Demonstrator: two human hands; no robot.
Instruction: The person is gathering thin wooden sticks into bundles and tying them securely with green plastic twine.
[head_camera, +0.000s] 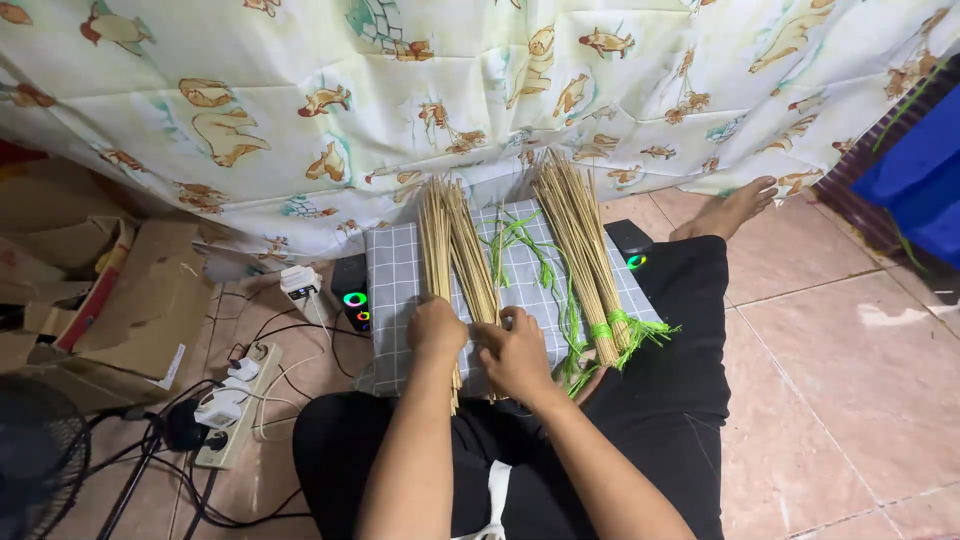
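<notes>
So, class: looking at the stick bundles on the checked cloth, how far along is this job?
Done: one stick bundle lies on the checked cloth, tied with a green strip. In hand: the left hand and right hand grip a second, loose bundle with no tie showing. Left: that bundle looks yet to be bound; spare green strips lie between the bundles.

Both hands work a loose bundle of thin bamboo sticks (452, 262) lying on a grey checked cloth (395, 290): the left hand (437, 330) grips them, the right hand (517, 355) pinches beside it. A second bundle (585, 255), tied with green string (612, 327), lies just right, with loose green strips (530, 255) between.
</notes>
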